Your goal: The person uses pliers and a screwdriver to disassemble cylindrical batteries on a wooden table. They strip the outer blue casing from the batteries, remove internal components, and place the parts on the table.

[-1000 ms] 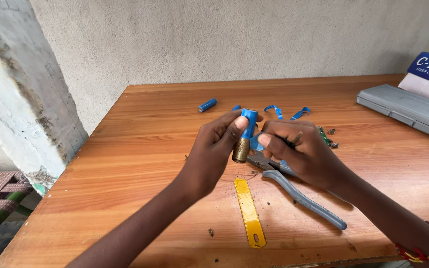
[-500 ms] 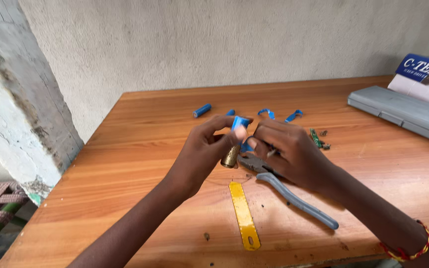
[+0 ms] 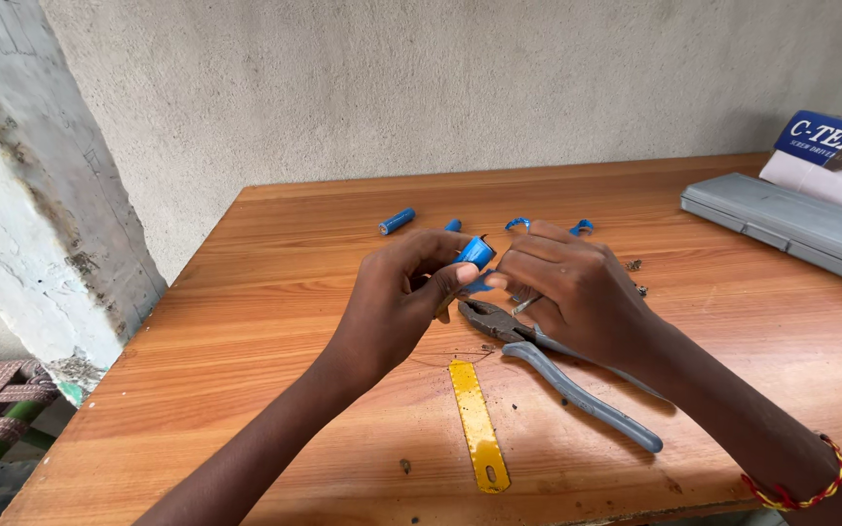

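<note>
Here both hands – left hand [image 3: 397, 297], right hand [image 3: 572, 282] – pinch one blue cylinder [image 3: 475, 253], grip closed

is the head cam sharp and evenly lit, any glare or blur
Head view: soft, even daylight, no harsh glare; faint shadows under the left hand and right hand; pliers and yellow strip crisp; table edges splay with wide-angle distortion.

Place: a makeshift home workshop or repair corner.
Bench: a plain wooden bench [image 3: 275, 292], its far edge against a rough grey plastered wall [image 3: 440, 88].
Tools: slip-joint pliers [image 3: 557, 375] and a yellow metal strip [image 3: 478, 424] near the front edge; a grey tool case [image 3: 782, 226] at the far right corner.
Scraps: blue cylindrical cells [image 3: 397, 221] and torn blue wrap [image 3: 516, 223] toward the far edge.
</note>
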